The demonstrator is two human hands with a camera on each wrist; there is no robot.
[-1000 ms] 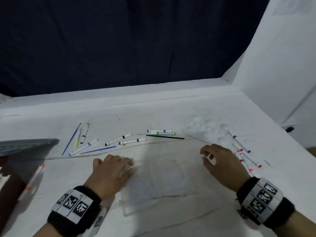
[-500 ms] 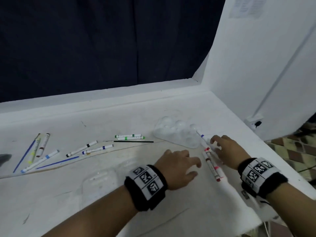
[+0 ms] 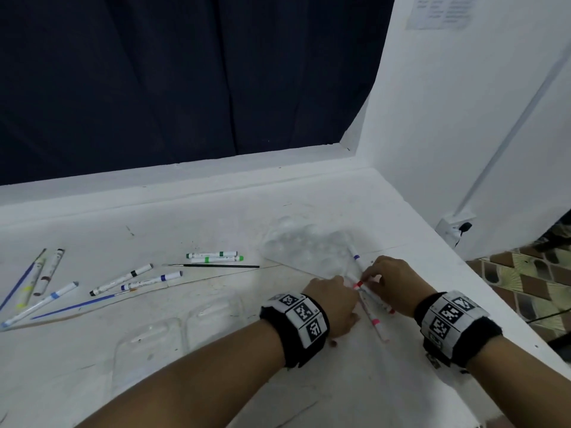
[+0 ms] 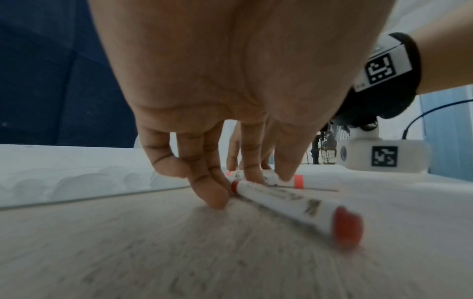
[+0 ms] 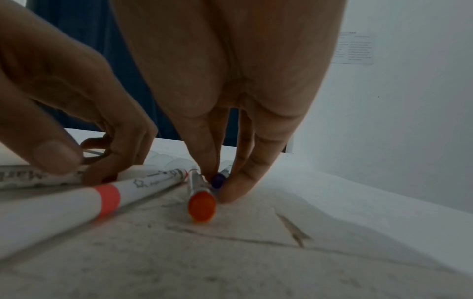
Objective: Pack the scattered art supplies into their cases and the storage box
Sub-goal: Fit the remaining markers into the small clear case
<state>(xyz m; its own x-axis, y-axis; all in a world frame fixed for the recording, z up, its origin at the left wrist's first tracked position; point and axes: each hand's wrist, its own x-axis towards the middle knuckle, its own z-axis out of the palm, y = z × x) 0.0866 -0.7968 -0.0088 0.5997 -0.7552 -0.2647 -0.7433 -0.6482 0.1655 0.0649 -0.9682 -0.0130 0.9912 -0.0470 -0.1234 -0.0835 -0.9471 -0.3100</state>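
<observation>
Both hands work a cluster of white markers by the clear paint palette (image 3: 302,248) at the table's right. My left hand (image 3: 349,284) pinches an orange-banded marker (image 4: 298,181) between thumb and fingers, and a red-capped marker (image 4: 281,200) lies against its fingertips. My right hand (image 3: 370,278) has its fingertips (image 5: 235,192) down on the table, pinching a purple-capped marker (image 5: 219,179) beside an orange-ended one (image 5: 202,206). A pink-banded marker (image 3: 375,322) lies loose between the wrists. A clear plastic case (image 3: 185,329) lies open on the table to the left.
Further left lie green markers (image 3: 216,256), a black brush (image 3: 216,266), black and blue markers (image 3: 123,279), a blue brush (image 3: 77,305) and more pens (image 3: 40,304). The table's right edge drops to a tiled floor (image 3: 525,288). A white wall with a socket (image 3: 457,227) stands behind.
The view has swung right. My left hand left the clear case and crossed to the right-hand markers. My right hand closed in on the same cluster, and both now have fingers on markers.
</observation>
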